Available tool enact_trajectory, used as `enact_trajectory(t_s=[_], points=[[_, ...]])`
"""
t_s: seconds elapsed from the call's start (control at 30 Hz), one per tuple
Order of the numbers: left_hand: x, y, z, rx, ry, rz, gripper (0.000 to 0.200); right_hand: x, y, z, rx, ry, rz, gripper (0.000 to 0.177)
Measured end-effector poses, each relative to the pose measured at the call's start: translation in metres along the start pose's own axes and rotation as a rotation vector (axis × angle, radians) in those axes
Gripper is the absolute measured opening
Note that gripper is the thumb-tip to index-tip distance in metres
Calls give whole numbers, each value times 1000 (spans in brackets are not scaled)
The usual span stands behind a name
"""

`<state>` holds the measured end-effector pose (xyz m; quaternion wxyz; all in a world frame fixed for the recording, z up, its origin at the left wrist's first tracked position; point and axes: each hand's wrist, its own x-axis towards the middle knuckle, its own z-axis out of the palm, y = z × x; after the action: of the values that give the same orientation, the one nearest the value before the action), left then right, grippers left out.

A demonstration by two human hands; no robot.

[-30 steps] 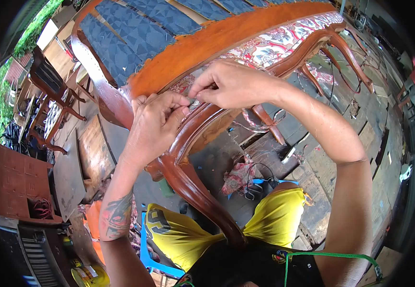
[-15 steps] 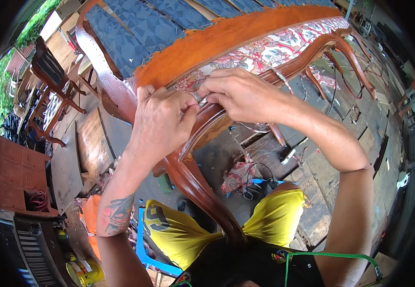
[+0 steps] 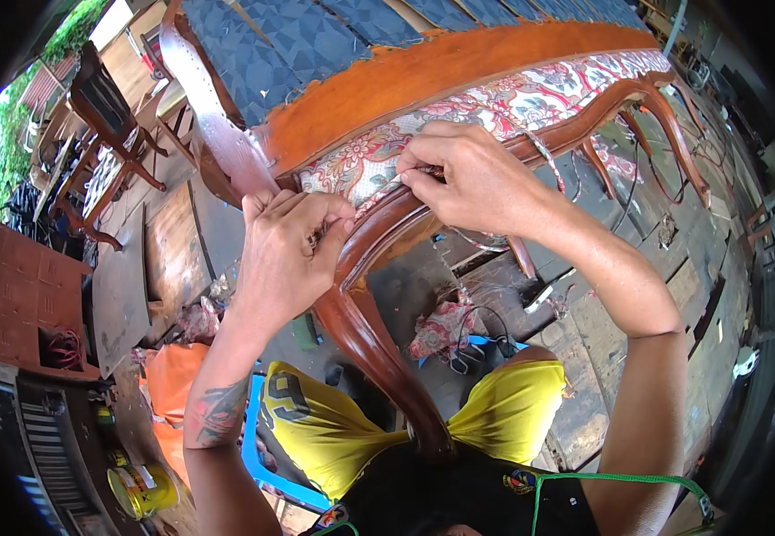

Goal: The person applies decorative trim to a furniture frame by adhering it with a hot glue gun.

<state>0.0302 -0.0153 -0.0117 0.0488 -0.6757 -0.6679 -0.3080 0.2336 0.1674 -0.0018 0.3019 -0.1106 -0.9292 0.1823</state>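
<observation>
Both arms reach forward from the body: the left forearm runs almost straight up to its hand, while the right elbow bends wide and its forearm slants inward. The left hand [image 3: 287,239] is mostly closed, knuckles up, thumb and forefinger brought together on one narrow trim strip [image 3: 375,200]; its other fingers curl, near the wooden arm of the seat. The right hand [image 3: 469,179], a little farther forward, pinches the same strip between thumb and forefinger, its remaining fingers folded. Exactly what lies inside each pinch is hidden.

The strip lies between the two hands, along the seam where one floral panel [image 3: 530,94] meets one carved rail [image 3: 396,225]. The panel spreads beyond both hands; the rail passes just below them. To the right of the right hand, one loose cord [image 3: 546,154] hangs over the rail. Past the panel are one orange-brown board [image 3: 459,67] and several blue straps [image 3: 334,45], cut off by the picture's edge.

From beside the left hand, one curved leg [image 3: 378,366] descends toward the body between two yellow-clad knees. Below the right hand, one floral scrap [image 3: 445,329] lies on the floor.
</observation>
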Motion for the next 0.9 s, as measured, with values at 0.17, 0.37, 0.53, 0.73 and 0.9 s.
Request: enact_trajectory(t_s=[0.17,0.37,0.53,0.73,0.9], points=[[5,-9,-5,30,-18,132,9,-1,3,-1,-33,-9,-22,13],[14,-20,-13,-3,-84,213,11,-4,2,5,34,52,-30,11],[20,-30,-17,-12,-145,254,10,-9,7,7,-16,68,-101,15],[32,-29,-17,-4,-173,317,11,-8,7,10,26,94,-17,15],[35,-32,-19,20,-191,335,14,-8,7,7,-31,83,-68,14]])
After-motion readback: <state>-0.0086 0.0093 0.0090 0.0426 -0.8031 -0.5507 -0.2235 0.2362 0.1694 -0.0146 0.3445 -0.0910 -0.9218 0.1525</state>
